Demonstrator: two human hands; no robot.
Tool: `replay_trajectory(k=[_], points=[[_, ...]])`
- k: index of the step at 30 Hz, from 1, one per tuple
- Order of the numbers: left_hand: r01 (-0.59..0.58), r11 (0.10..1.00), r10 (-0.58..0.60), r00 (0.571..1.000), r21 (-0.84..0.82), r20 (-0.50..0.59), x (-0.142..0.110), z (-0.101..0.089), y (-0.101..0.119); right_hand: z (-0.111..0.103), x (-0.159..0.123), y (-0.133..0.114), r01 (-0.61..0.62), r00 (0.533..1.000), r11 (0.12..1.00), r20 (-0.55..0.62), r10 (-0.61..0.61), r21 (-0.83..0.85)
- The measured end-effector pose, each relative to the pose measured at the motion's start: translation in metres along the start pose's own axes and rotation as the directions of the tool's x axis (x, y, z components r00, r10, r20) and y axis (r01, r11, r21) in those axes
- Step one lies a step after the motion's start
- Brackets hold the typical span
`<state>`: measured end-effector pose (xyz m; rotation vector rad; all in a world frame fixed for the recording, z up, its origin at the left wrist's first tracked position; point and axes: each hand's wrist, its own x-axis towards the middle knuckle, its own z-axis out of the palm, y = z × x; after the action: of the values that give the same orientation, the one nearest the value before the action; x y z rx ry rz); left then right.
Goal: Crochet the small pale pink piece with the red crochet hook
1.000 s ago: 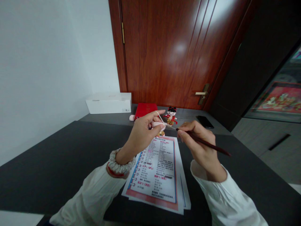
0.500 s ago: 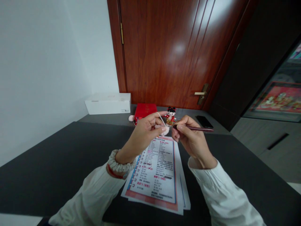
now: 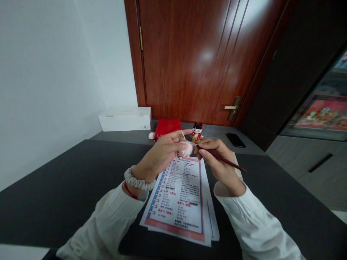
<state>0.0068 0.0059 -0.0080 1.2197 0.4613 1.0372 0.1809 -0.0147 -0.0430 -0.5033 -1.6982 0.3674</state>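
My left hand [image 3: 162, 151] pinches a small pale pink crochet piece [image 3: 187, 148] between thumb and fingers. A strand of white yarn [image 3: 183, 135] runs from the piece up over my raised left index finger. In my right hand [image 3: 218, 157] is a crochet hook [image 3: 227, 160] with a dark brown handle, held like a pen. Its tip meets the right edge of the crochet piece, where the exact stitch is too small to make out. Beneath both hands lie printed pattern sheets [image 3: 180, 195] with rows of text.
Behind my hands stand a crocheted doll [image 3: 197, 133] in red and a red box [image 3: 168, 125]. A long white box [image 3: 124, 119] is against the wall. A black phone [image 3: 235, 140] lies at the right, on the dark table [image 3: 67, 173] before a wooden door [image 3: 187, 61].
My right hand with the hook has come left, closer to the crochet piece, and the handle has swung level then tilted down again. The piece has turned, showing its rounded face.
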Motion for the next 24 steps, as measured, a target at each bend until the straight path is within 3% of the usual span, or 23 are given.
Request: replay_trajectory(k=[2, 11, 15, 24], points=[[-0.001, 1.000, 0.001, 1.000, 0.002, 0.008, 0.000, -0.006, 0.000, -0.007, 0.000, -0.003, -0.070, 0.998, 0.995, 0.010, 0.069, 0.068], [0.077, 0.993, -0.088, 0.988, 0.089, 0.126, 0.000, -0.022, -0.003, -0.023, -0.002, -0.008, -0.133, 0.987, 0.984, 0.103, 0.121, 0.122], [0.125, 0.989, -0.135, 0.981, 0.077, 0.137, -0.002, -0.021, -0.001, -0.026, -0.002, -0.009, -0.140, 0.984, 0.980, 0.132, 0.121, 0.142], [0.201, 0.980, -0.195, 0.936, 0.011, 0.292, 0.000, -0.032, -0.006, -0.034, -0.001, -0.011, -0.129, 0.974, 0.981, 0.204, 0.098, 0.145]])
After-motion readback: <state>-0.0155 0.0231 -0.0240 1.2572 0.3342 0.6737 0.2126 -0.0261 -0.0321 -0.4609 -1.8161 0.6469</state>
